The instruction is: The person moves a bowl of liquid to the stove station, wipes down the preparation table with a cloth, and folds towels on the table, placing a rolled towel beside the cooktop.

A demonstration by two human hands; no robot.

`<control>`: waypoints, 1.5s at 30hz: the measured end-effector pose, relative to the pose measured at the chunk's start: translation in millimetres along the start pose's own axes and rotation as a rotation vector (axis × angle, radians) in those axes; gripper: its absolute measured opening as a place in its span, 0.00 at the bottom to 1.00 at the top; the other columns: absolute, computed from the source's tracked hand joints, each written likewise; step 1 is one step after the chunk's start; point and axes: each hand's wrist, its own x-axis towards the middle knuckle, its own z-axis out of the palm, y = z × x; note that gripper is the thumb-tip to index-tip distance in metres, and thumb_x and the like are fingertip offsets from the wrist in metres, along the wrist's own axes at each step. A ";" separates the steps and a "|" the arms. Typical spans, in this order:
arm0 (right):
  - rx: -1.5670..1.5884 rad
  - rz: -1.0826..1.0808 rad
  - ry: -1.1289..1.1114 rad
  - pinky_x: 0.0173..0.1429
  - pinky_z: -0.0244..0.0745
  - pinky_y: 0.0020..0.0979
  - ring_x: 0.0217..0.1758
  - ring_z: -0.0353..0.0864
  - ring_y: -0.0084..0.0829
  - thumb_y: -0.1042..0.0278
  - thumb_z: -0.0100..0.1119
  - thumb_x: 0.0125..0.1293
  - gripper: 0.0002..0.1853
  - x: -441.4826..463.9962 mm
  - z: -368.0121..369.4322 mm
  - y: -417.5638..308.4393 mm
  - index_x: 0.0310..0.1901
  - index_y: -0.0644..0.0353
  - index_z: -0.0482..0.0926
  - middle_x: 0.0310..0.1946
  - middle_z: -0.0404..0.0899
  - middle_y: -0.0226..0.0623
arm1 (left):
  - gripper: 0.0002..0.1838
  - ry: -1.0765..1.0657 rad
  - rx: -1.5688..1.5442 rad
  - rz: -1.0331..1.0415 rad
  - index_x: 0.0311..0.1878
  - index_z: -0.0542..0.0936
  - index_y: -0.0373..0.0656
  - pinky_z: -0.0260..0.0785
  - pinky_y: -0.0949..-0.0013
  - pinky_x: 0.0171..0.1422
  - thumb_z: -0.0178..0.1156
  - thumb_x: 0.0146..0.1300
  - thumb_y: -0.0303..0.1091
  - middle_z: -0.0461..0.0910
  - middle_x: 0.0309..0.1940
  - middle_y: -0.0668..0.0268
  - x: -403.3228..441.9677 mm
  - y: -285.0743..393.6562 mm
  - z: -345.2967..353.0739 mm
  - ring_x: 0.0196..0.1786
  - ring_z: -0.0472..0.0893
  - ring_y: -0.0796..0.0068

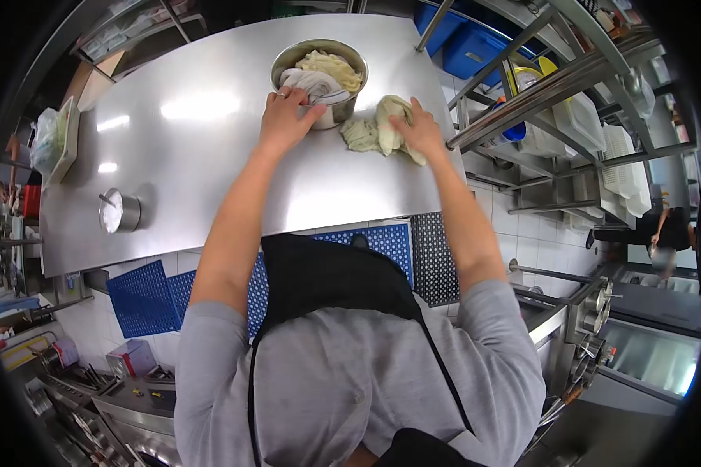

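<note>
A round metal pot (283,56) stands towards the far side of the steel table. Inside it are a bundled white cloth (313,81) and a pale yellow, crumpled mass (331,65) whose kind is unclear. My left hand (286,122) is at the pot's near rim, its fingers bent over the white cloth and its thumb stretched across the front. To the right of the pot, a crumpled pale green cloth (363,135) lies on the table. My right hand (419,130) grips the raised part of that cloth between thumb and fingers.
The steel table (187,163) carries a small metal container (121,212) with a utensil and white contents at left. A tray (64,144) with a plastic bag sits on its left edge. Metal racks (561,86) hold tubs at right. Blue mats (142,300) cover the floor.
</note>
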 end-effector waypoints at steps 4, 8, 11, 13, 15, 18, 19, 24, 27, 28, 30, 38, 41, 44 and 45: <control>-0.357 -0.172 -0.036 0.75 0.48 0.75 0.83 0.40 0.68 0.39 0.68 0.60 0.39 -67.0 -4.3 -84.8 0.71 0.43 0.74 0.81 0.51 0.51 | 0.21 0.029 0.016 -0.033 0.47 0.81 0.42 0.70 0.51 0.59 0.67 0.64 0.51 0.79 0.51 0.58 8.0 7.6 17.0 0.54 0.73 0.50; -0.392 -0.455 0.070 0.71 0.50 0.80 0.83 0.41 0.67 0.52 0.70 0.58 0.33 -57.6 11.8 -90.6 0.67 0.40 0.76 0.82 0.47 0.49 | 0.21 0.407 0.070 0.039 0.57 0.77 0.40 0.67 0.50 0.66 0.65 0.66 0.41 0.77 0.56 0.50 -29.2 29.6 52.9 0.60 0.74 0.44; -0.127 -0.237 0.029 0.75 0.48 0.77 0.84 0.42 0.65 0.60 0.66 0.61 0.30 -52.2 16.6 -78.3 0.67 0.41 0.77 0.81 0.53 0.47 | 0.23 0.089 -0.032 0.203 0.60 0.76 0.39 0.66 0.47 0.68 0.64 0.61 0.32 0.75 0.60 0.46 -63.0 62.4 76.3 0.63 0.73 0.40; -0.237 -0.160 0.002 0.72 0.56 0.73 0.78 0.58 0.63 0.65 0.62 0.62 0.26 -50.3 17.9 -56.5 0.65 0.46 0.79 0.77 0.61 0.49 | 0.22 -0.094 0.007 0.092 0.57 0.78 0.38 0.69 0.49 0.65 0.65 0.59 0.31 0.77 0.59 0.47 -63.9 72.3 99.1 0.60 0.75 0.41; -0.278 -0.143 -0.153 0.68 0.66 0.67 0.71 0.69 0.61 0.65 0.61 0.63 0.22 -37.9 -9.4 -58.5 0.61 0.51 0.82 0.72 0.69 0.49 | 0.20 -0.267 0.057 0.011 0.54 0.80 0.36 0.71 0.51 0.61 0.66 0.59 0.32 0.79 0.56 0.49 -44.2 62.1 112.6 0.57 0.77 0.44; -0.024 -0.359 0.108 0.57 0.76 0.56 0.58 0.79 0.56 0.69 0.59 0.63 0.15 0.7 -39.0 -82.6 0.51 0.56 0.86 0.60 0.80 0.47 | 0.16 -0.100 -0.231 -0.045 0.50 0.82 0.36 0.73 0.50 0.59 0.65 0.61 0.33 0.81 0.49 0.50 -34.6 50.0 101.5 0.54 0.79 0.45; -0.007 -0.398 0.100 0.55 0.77 0.54 0.56 0.81 0.56 0.70 0.58 0.63 0.14 20.2 -45.1 -95.5 0.49 0.57 0.86 0.56 0.82 0.47 | 0.15 0.065 -0.251 -0.107 0.50 0.82 0.36 0.73 0.50 0.58 0.64 0.62 0.32 0.81 0.47 0.50 -30.5 54.5 85.7 0.52 0.80 0.45; -0.071 -0.596 0.080 0.55 0.79 0.47 0.48 0.84 0.52 0.74 0.58 0.59 0.12 118.7 -4.8 -134.7 0.43 0.54 0.86 0.41 0.87 0.48 | 0.13 0.531 -0.276 -0.096 0.50 0.81 0.37 0.73 0.48 0.53 0.61 0.65 0.30 0.81 0.46 0.51 31.4 72.1 -18.1 0.49 0.80 0.45; -0.130 -0.605 0.040 0.57 0.79 0.45 0.47 0.85 0.50 0.71 0.58 0.57 0.12 150.9 11.6 -147.1 0.42 0.51 0.87 0.39 0.87 0.47 | 0.18 0.443 -0.059 0.050 0.57 0.81 0.41 0.74 0.51 0.56 0.62 0.67 0.36 0.82 0.50 0.53 82.2 43.0 -16.2 0.52 0.80 0.48; -0.056 -0.536 0.015 0.57 0.78 0.45 0.47 0.86 0.50 0.70 0.58 0.57 0.12 154.1 5.7 -152.4 0.41 0.50 0.86 0.40 0.87 0.47 | 0.19 0.300 -0.014 0.032 0.59 0.80 0.42 0.74 0.52 0.58 0.62 0.68 0.38 0.82 0.51 0.53 85.3 26.8 -2.5 0.53 0.80 0.49; 0.132 -0.526 0.103 0.56 0.79 0.46 0.47 0.86 0.52 0.70 0.58 0.56 0.13 161.6 7.1 -148.9 0.42 0.51 0.86 0.41 0.87 0.47 | 0.22 0.116 0.169 0.033 0.60 0.81 0.44 0.71 0.49 0.64 0.60 0.70 0.47 0.81 0.57 0.53 76.3 8.9 24.7 0.56 0.80 0.50; 0.911 -0.253 0.010 0.47 0.83 0.37 0.43 0.87 0.34 0.70 0.63 0.61 0.15 172.0 -28.8 -136.2 0.50 0.63 0.82 0.41 0.86 0.40 | 0.23 -0.389 0.332 -0.193 0.55 0.85 0.47 0.65 0.48 0.71 0.60 0.68 0.53 0.83 0.57 0.55 114.7 31.8 16.0 0.65 0.77 0.56; 0.148 -0.431 0.044 0.44 0.82 0.39 0.36 0.88 0.39 0.59 0.67 0.61 0.20 146.0 -65.4 -126.5 0.53 0.57 0.84 0.43 0.88 0.44 | 0.23 -0.343 0.294 -0.072 0.59 0.84 0.51 0.61 0.46 0.74 0.58 0.70 0.54 0.80 0.62 0.53 119.1 6.4 33.0 0.67 0.75 0.54; -0.220 -0.212 -0.175 0.63 0.78 0.41 0.57 0.84 0.45 0.57 0.66 0.57 0.22 84.5 -68.8 -88.5 0.53 0.53 0.84 0.51 0.86 0.44 | 0.24 0.063 0.237 0.120 0.64 0.82 0.56 0.53 0.44 0.79 0.55 0.72 0.55 0.75 0.69 0.52 70.3 -0.5 56.2 0.69 0.72 0.50; -0.187 -0.189 -0.225 0.64 0.76 0.42 0.60 0.83 0.45 0.58 0.65 0.57 0.22 53.1 -42.5 -63.6 0.54 0.54 0.84 0.54 0.85 0.45 | 0.25 0.231 0.220 0.174 0.66 0.81 0.57 0.50 0.44 0.81 0.54 0.73 0.55 0.73 0.71 0.52 55.8 0.9 60.0 0.70 0.71 0.48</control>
